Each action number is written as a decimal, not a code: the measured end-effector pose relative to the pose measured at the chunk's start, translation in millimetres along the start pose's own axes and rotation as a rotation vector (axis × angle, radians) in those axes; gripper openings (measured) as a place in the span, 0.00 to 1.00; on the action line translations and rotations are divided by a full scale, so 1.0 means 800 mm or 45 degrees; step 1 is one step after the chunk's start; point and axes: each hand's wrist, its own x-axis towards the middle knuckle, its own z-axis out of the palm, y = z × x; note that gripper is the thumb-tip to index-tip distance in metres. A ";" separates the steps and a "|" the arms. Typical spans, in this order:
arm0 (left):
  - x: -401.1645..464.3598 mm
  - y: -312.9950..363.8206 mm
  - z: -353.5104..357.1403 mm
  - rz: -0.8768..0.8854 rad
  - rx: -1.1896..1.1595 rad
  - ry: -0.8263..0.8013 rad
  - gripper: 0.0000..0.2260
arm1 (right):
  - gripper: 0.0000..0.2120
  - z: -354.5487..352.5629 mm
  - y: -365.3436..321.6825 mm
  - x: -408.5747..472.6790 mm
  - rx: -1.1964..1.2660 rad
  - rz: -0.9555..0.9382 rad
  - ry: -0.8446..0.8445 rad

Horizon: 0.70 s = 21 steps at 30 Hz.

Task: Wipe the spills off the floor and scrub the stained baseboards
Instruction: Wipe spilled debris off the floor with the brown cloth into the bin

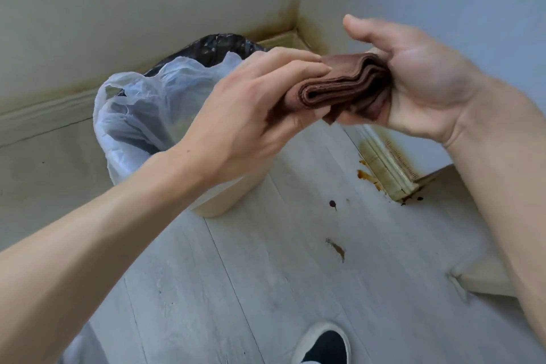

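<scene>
You have the folded brown cloth (342, 89) up in the air between both hands, its stacked folds facing you. Your left hand (251, 115) pinches its left end, fingers laid over the top edge and thumb underneath, so that grip is clamped on the cloth. Your right hand (413, 77) cradles the other end in its palm, fingers curled beneath and the thumb lifted clear above. Just behind your left hand stands a waste bin (218, 198) lined with a white bag (139, 103) over a black one. Below, the pale plank floor (266, 289) carries a dark drop (332, 203) and a brown smear (336, 248), and orange-brown spill lies against the stained baseboard (384, 165) at the right wall.
</scene>
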 end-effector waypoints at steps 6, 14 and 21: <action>0.018 0.027 0.056 0.033 -0.261 -0.397 0.25 | 0.32 -0.060 0.057 -0.047 0.284 0.122 0.074; -0.011 0.045 0.178 -0.123 -0.526 -0.588 0.14 | 0.37 -0.126 0.170 -0.091 0.468 0.171 0.144; -0.032 0.049 0.249 -0.479 -0.556 -0.732 0.16 | 0.23 -0.153 0.236 -0.135 0.161 0.300 0.349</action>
